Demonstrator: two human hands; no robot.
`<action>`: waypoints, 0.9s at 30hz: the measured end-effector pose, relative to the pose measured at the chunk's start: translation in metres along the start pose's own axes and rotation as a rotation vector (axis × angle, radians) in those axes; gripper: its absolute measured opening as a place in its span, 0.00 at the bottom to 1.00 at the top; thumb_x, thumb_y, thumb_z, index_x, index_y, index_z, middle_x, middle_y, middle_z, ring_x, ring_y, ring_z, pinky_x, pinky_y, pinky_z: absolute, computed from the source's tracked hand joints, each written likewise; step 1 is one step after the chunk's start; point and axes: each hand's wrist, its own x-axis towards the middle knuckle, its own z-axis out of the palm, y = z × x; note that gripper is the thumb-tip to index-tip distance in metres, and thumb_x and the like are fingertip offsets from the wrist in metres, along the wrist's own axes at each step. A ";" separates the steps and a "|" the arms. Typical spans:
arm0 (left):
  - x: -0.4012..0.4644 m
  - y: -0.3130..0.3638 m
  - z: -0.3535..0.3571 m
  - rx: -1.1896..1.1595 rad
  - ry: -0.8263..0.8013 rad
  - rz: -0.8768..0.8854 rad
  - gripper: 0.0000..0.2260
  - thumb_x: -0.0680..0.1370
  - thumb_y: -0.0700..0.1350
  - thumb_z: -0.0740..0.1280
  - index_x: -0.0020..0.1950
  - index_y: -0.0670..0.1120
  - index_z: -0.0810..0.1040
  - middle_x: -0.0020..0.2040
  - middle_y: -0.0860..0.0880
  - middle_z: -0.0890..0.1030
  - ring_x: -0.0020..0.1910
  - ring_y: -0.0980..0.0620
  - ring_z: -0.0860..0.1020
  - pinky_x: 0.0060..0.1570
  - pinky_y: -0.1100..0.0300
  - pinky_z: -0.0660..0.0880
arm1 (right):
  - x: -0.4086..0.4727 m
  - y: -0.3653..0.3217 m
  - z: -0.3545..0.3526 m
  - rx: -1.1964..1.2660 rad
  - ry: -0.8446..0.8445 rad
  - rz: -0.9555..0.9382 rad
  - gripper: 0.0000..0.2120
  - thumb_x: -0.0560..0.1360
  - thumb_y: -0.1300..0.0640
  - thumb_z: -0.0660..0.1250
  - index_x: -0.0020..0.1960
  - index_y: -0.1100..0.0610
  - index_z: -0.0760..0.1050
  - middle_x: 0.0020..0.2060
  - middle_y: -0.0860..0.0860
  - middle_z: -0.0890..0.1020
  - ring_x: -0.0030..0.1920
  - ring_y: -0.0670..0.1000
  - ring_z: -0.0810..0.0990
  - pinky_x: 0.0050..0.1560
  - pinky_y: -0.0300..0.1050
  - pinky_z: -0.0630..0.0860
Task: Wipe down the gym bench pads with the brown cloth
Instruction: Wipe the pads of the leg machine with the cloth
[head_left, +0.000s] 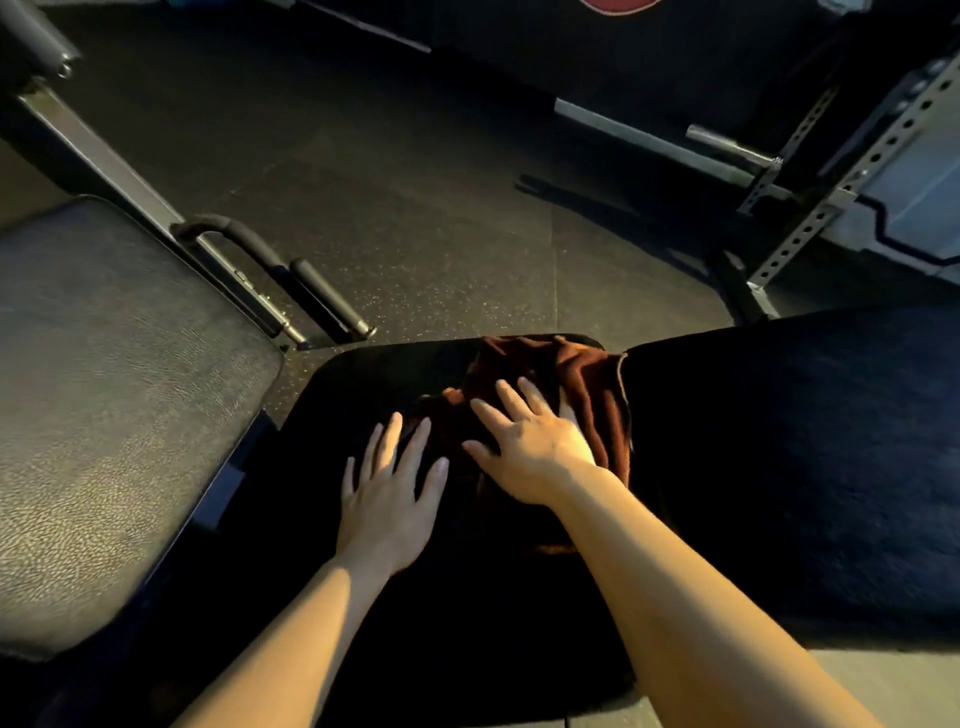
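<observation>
The brown cloth (576, 384) lies bunched on the black seat pad (363, 374) of the bench, near the gap to the long black back pad (779, 441) on the right. My right hand (530, 441) presses flat on the cloth with fingers straight and spread. My left hand (389, 499) rests flat on the seat pad just left of the cloth, fingers straight, its fingertips at the cloth's edge.
A second bench with a worn grey pad (104, 389) stands at the left, with its metal frame and black foam handles (322, 296) beside it. A perforated steel rack upright (852, 176) and a bar (727, 145) stand at the back right. Dark rubber floor (415, 182) lies beyond.
</observation>
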 end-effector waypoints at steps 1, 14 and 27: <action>0.000 0.000 -0.001 -0.005 -0.005 -0.003 0.25 0.83 0.62 0.45 0.80 0.61 0.46 0.82 0.55 0.43 0.79 0.56 0.38 0.77 0.49 0.39 | -0.009 0.000 -0.005 0.080 0.033 -0.063 0.26 0.83 0.42 0.53 0.79 0.44 0.55 0.81 0.49 0.50 0.80 0.51 0.46 0.76 0.57 0.51; 0.016 0.076 -0.009 -0.057 0.284 0.507 0.23 0.80 0.58 0.54 0.70 0.51 0.77 0.71 0.50 0.74 0.70 0.50 0.73 0.71 0.48 0.64 | -0.033 0.134 -0.051 -0.217 0.140 0.408 0.26 0.83 0.44 0.43 0.81 0.45 0.49 0.81 0.51 0.47 0.80 0.53 0.43 0.77 0.64 0.39; 0.035 0.149 0.005 0.269 -0.303 0.233 0.24 0.72 0.64 0.24 0.68 0.65 0.20 0.74 0.60 0.24 0.76 0.56 0.27 0.75 0.45 0.34 | -0.027 0.129 -0.055 -0.132 0.047 0.344 0.32 0.78 0.43 0.31 0.80 0.51 0.38 0.79 0.58 0.40 0.79 0.59 0.37 0.73 0.68 0.32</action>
